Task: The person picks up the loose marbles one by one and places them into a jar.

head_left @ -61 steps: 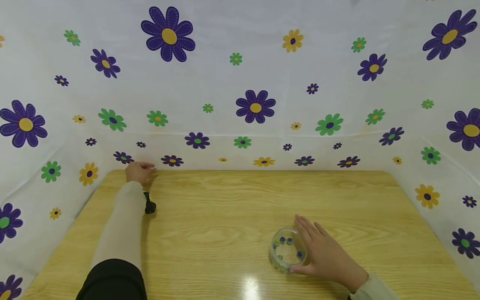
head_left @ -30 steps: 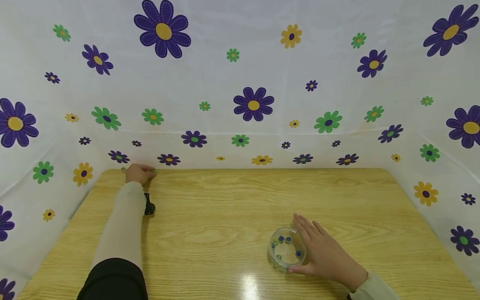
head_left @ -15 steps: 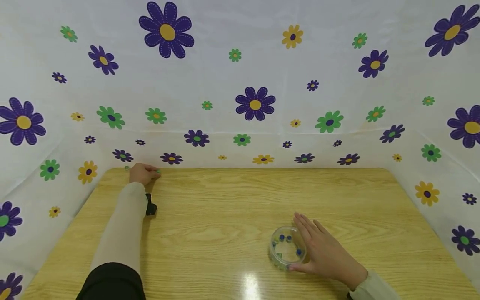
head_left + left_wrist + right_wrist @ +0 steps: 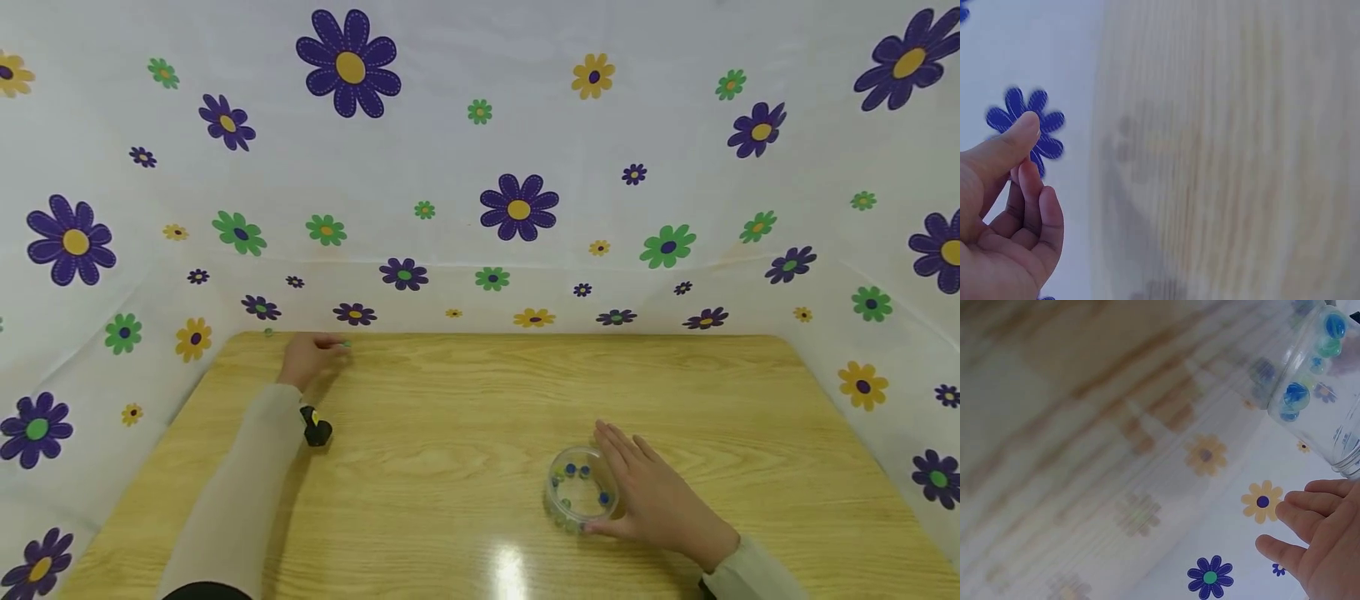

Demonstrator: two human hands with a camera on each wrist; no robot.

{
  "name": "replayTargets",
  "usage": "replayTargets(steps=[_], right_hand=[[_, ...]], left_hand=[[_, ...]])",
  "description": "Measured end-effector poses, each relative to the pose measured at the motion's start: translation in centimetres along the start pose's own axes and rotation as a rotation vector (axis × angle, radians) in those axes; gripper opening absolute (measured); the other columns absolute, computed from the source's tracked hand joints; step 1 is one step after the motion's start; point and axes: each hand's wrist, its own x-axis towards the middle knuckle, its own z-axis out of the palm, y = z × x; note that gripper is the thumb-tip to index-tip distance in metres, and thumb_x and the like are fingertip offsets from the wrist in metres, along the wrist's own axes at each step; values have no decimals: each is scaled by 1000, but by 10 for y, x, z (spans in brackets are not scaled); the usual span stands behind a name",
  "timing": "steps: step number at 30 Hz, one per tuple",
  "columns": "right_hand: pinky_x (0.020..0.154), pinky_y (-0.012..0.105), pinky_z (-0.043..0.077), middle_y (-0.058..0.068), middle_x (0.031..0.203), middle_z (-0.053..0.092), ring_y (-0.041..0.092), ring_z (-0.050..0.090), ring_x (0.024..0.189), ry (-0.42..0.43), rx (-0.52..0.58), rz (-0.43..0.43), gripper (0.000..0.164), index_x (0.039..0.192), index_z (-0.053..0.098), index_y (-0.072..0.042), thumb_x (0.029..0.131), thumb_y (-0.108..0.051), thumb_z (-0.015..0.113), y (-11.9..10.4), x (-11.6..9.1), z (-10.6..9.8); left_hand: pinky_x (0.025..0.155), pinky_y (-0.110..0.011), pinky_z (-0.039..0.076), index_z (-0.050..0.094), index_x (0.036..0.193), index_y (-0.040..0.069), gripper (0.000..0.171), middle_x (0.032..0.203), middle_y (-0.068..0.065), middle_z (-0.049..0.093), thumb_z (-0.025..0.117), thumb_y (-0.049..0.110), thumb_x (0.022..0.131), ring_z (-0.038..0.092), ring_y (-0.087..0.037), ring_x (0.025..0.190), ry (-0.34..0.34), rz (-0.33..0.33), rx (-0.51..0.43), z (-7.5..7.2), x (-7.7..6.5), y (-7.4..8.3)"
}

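Observation:
At the table's far left, my left hand (image 4: 306,360) pinches a small green marble (image 4: 347,343) between thumb and fingertips. In the left wrist view the thumb (image 4: 1022,132) and index finger meet, and the marble is hidden there. A second green marble (image 4: 268,332) lies at the back edge, left of that hand. My right hand (image 4: 660,504) rests against a clear round plastic jar (image 4: 550,498), its fingers nearly straight along the right side and its thumb at the near rim. Blue and green marbles (image 4: 1297,395) lie inside the jar.
The wood-grain table (image 4: 442,400) is enclosed at the back and both sides by a white cloth (image 4: 420,150) printed with flowers. A black wrist device (image 4: 318,431) sits on the left sleeve. Light glares off the table near the front.
My left hand has moved right and a little back from the table's rear edge with the green marble, uncovering the second marble. The right hand and jar stay put; the head view shifts slightly.

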Motion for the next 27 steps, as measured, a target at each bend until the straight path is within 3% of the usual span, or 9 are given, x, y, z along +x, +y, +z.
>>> replayTargets(steps=[14,17,23,27], right_hand=[[106,54,35,20,151,29,36,37,135,-5,-3,16,112,145,28,5,72,-75,58,2,-3,0],[105,54,35,21,151,30,36,37,135,4,-4,10,112,144,29,5,71,-75,58,1,-3,1],[105,54,35,21,151,30,36,36,136,1,10,9,112,144,28,5,71,-74,59,-1,-1,1],[106,54,34,21,152,28,35,34,137,-20,21,20,112,145,27,5,72,-74,59,-2,-1,0]], left_hand=[[95,-45,47,66,118,7,40,118,-18,64,64,33,89,60,-30,107,-50,121,-77,19,-53,47],[89,-41,50,68,116,8,38,110,-15,67,65,33,88,62,-27,99,-51,161,-88,25,-66,59],[73,-23,51,69,112,6,33,92,-6,68,68,25,86,61,-7,78,-65,217,-148,36,-93,82],[68,-21,50,71,109,7,28,90,-8,67,69,21,85,61,-7,74,-80,272,-171,43,-111,94]])
